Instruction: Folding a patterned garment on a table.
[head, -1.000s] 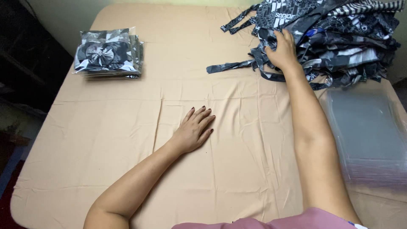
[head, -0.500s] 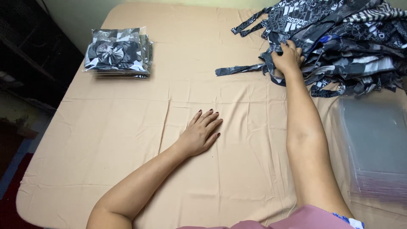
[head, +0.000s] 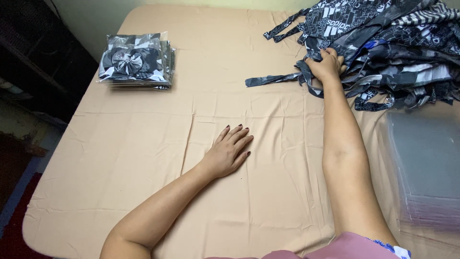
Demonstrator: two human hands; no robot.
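Black-and-grey patterned fabric strips (head: 383,52), heaped just beyond the right hand (head: 327,64) whose grip is clenched on one, could snag and drag neighbours while the left hand (head: 230,151) lies flat, open.

A wide stretch of the tan sheet (head: 143,144) lies open between the left hand (head: 229,152), flat near the middle, and the stack of bagged bow pieces (head: 136,61) at the far left. The far right is crowded: the heap of patterned fabric strips (head: 383,43), gripped by the right hand (head: 327,64), with clear plastic bags (head: 426,163) below it.
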